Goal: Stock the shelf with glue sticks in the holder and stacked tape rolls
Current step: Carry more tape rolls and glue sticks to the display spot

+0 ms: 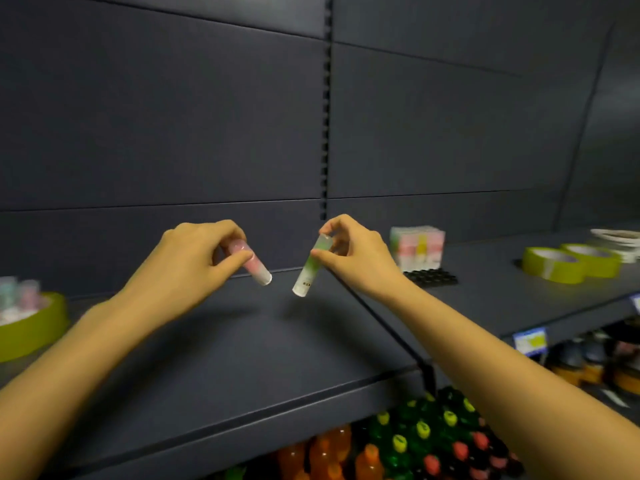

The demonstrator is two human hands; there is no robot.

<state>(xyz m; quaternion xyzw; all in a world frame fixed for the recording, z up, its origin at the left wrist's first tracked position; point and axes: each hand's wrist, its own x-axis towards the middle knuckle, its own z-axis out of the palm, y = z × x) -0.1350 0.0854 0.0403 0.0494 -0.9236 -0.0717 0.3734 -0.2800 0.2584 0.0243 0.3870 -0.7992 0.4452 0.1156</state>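
Holding a pink glue stick [252, 260] above the dark shelf [242, 341], the left hand [194, 258] is pinching it near its cap end between thumb and fingers, so the tube is tilting down to the right with its white base lowest. The right hand [349, 256] is gripping a green glue stick [310, 266] the same way, near its top, and this tube is hanging almost upright, leaning a little to the left. Both grips are closing tightly on their sticks, and the two tubes are hovering near each other without touching, clear of the shelf surface.

Behind the right hand, a wrapped pack of glue sticks [417, 247] is standing on the shelf just beside a black holder tray [431, 276]. Farther right, two yellow-green tape rolls [571, 263] are lying flat side by side, touching. At the far left edge, another yellow-green tape roll [33, 327] is sitting with blurred glue sticks [19, 292] standing inside it. Below the shelf, coloured drink bottles [415, 441] are filling the lower level.
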